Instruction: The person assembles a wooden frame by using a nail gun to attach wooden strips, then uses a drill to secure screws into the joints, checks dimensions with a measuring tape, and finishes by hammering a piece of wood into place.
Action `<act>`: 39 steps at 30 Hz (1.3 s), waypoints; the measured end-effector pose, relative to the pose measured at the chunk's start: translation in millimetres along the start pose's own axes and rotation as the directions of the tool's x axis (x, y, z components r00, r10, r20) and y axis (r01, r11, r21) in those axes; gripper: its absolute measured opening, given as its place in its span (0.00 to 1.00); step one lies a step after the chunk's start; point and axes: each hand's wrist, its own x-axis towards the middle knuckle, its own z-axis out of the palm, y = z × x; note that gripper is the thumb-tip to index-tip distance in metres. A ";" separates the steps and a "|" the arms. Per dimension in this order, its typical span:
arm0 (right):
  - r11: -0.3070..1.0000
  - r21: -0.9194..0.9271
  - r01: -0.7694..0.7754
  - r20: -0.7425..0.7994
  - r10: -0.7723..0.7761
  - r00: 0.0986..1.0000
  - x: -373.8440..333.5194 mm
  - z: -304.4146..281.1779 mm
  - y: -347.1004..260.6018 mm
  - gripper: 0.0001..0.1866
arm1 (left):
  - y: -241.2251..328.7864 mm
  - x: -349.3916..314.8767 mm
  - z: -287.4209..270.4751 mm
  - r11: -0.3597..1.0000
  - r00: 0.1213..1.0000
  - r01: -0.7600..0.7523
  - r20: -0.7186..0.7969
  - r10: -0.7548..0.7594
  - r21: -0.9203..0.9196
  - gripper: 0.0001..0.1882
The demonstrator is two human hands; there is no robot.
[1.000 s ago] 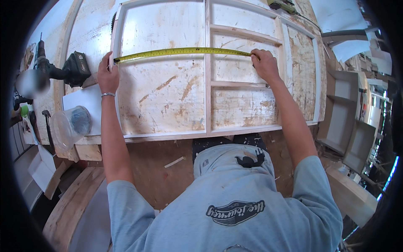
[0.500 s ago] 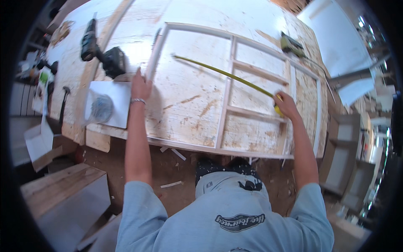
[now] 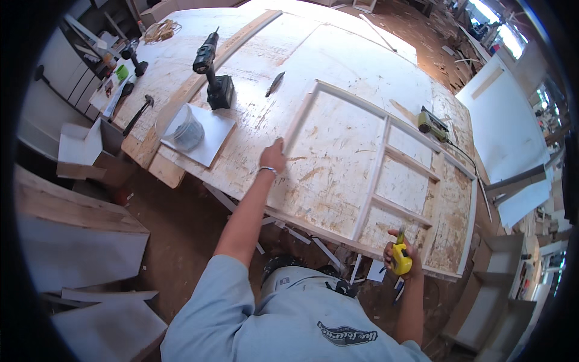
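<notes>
A flat wooden frame (image 3: 381,158) with several crossbars lies on the worktable. My left hand (image 3: 273,155) is closed around the frame's left bar, with a bracelet at its wrist. Near the table's front edge, my right hand (image 3: 408,260) grips a yellow tape measure (image 3: 400,260) over the frame's lower right part. Only a short piece of blade shows above its case. Left of the frame, a cordless drill (image 3: 212,75) stands on its battery. A clear plastic tub (image 3: 187,133) sits on a white board (image 3: 215,140) close by.
A green nail gun (image 3: 432,124) with a hose lies beyond the frame. A hammer (image 3: 139,114), a second drill (image 3: 134,57) and a slim dark tool (image 3: 275,84) are on the table (image 3: 350,45). White-topped boxes (image 3: 81,235) stand at left, shelf units (image 3: 491,277) at right.
The tape blade, stretched out across the frame before, is now mostly back in its case. My right hand has come nearer to me. The view has turned left, and my left hand stays at the frame's left bar.
</notes>
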 end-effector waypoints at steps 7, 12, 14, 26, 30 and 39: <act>0.991 -0.004 0.134 -0.094 -0.134 0.986 21.1 60.7 48.6 0.48 | 32.2 -47.7 19.9 0.987 0.991 -0.129 -0.051 0.124 -0.098 0.38; 0.815 -0.533 0.226 -0.066 -0.306 0.950 49.1 142.9 49.1 0.50 | 115.5 -184.8 -36.7 0.576 0.642 0.562 0.752 0.149 -0.594 0.41; 0.745 -0.609 0.272 0.125 -0.248 0.961 71.3 182.4 63.5 0.50 | 83.1 -246.0 -42.1 0.006 0.404 0.875 0.736 0.544 -0.485 0.37; 0.509 -0.844 0.167 0.111 -0.139 0.984 355.1 443.0 112.2 0.43 | -202.1 -222.2 -306.3 -0.215 0.926 0.170 0.230 -0.298 -0.962 0.23; 0.396 -0.912 -0.107 -0.154 -0.090 0.984 475.8 525.0 143.2 0.44 | -334.5 -186.6 -393.6 -0.258 0.872 0.047 0.166 -0.461 -0.965 0.22; 0.740 -0.664 -0.110 -0.313 -0.141 0.939 542.5 598.7 131.2 0.22 | -507.0 -130.7 -525.7 -0.155 0.800 0.126 0.193 -0.568 -0.980 0.21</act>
